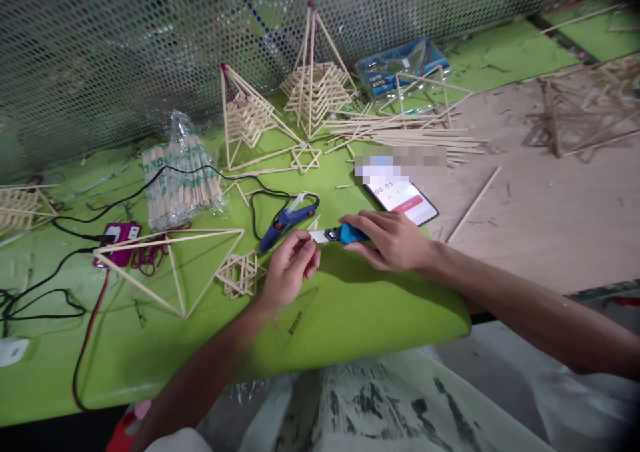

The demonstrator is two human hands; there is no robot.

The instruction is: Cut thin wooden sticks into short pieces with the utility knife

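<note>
My right hand (393, 239) is closed around a blue utility knife (353, 233), its blade pointing left. The blade tip meets the fingers of my left hand (291, 265), which are pinched together. A short end of a thin wooden stick (314, 224) shows just above those fingertips; the rest of it is hidden. Just beyond my left hand lies a blue glue gun (286, 225) with a white nozzle. Left of that hand sits a small star-shaped stick lattice (241, 275). Farther left stands a larger triangular stick frame (173, 272).
Two stick pyramids (313, 99) with purple tips stand at the back by a perforated metal screen (125, 59). Loose sticks (400, 132) lie behind a phone (400, 195). Plastic-wrapped chopsticks (183, 179) lie left. Black cables (65, 229) run to a purple power strip (117, 244).
</note>
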